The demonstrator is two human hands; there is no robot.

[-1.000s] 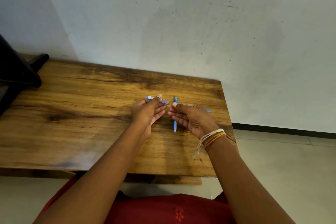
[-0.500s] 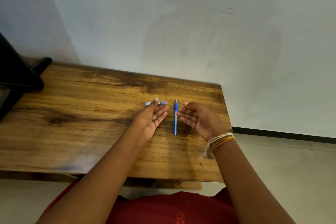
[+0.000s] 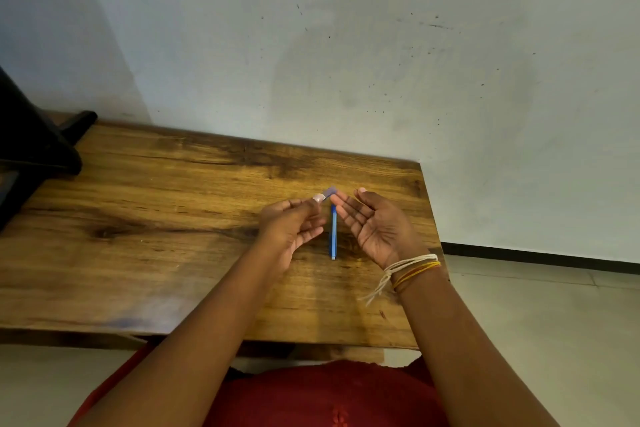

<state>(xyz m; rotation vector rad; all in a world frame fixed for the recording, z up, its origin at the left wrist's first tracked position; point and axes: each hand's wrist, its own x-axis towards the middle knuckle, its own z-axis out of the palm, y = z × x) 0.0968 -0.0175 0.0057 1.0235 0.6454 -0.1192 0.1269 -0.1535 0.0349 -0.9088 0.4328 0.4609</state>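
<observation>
A blue pen [image 3: 334, 236] lies on the wooden table [image 3: 156, 218], pointing away from me, between my two hands. My left hand [image 3: 294, 225] hovers just left of it and pinches a small pale blue pen cap [image 3: 329, 191] at the tip of its thumb, above the pen's far end. My right hand [image 3: 375, 224] is just right of the pen, palm turned up and inward with its fingers straight. Its fingertips reach close to the cap; whether they touch it I cannot tell. Thread bands circle my right wrist.
A black object [image 3: 31, 139] stands on the table's far left corner. A grey wall [image 3: 346, 45] rises right behind the table. The table's right edge [image 3: 431, 218] is close to my right hand, with tiled floor beyond.
My left hand has brought the cap right, over the pen's far end. My right hand has lifted and opened more, its fingertips now near the cap. The pen stays put.
</observation>
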